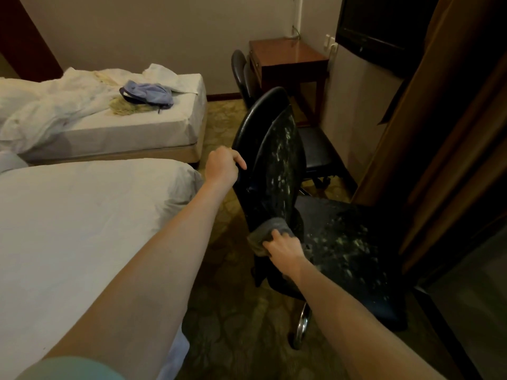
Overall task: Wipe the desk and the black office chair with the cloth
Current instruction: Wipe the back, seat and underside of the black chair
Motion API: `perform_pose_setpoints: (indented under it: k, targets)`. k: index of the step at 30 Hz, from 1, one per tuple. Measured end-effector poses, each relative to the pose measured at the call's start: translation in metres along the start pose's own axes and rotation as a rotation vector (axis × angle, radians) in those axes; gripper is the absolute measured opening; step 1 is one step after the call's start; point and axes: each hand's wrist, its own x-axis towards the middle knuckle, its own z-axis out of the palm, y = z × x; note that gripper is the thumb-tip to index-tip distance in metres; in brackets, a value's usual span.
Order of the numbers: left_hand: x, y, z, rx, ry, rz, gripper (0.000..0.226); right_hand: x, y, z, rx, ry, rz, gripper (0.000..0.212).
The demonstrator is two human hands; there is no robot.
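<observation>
My right hand [284, 246] presses a crumpled grey cloth [267, 231] against the base of the backrest; my left hand [223, 163] is curled around the backrest's curved edge. The black office chair [277, 165] is glossy, its seat and back flaking in pale patches. Two white-sheeted beds [82, 215] lie left; a wooden worktop [285, 54] stands beyond.

No readable text, labels or signs anywhere.

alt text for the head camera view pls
A person's right hand presses a grey cloth against the lower backrest of a worn black office chair, while the left hand grips the backrest's edge. Two beds lie to the left.
</observation>
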Motion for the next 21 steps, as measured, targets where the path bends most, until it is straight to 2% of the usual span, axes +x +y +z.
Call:
perform_pose_setpoints:
  k: [2,4,9,11,17,21]
  targets:
    - [0.001,-0.002,-0.001,0.005,-0.005,0.006,0.048,-0.004,0.010,0.002,0.102,0.039,0.114,0.036]
    - [0.000,-0.003,0.000,0.011,-0.002,0.004,0.048,-0.005,0.014,-0.013,0.217,0.162,0.162,0.038]
    - [0.002,-0.003,0.002,0.014,0.008,-0.005,0.049,-0.001,0.001,-0.045,0.338,0.600,0.031,0.040]
    - [0.001,-0.003,0.003,0.017,0.009,-0.005,0.048,0.000,-0.012,-0.042,0.363,0.658,0.001,0.042]
    - [-0.006,-0.003,0.002,0.014,0.030,0.013,0.043,0.011,-0.035,-0.017,0.330,0.326,0.089,0.052]
    - [-0.007,0.001,-0.003,0.029,-0.040,-0.001,0.035,0.019,-0.034,0.002,0.495,0.137,0.214,0.045]
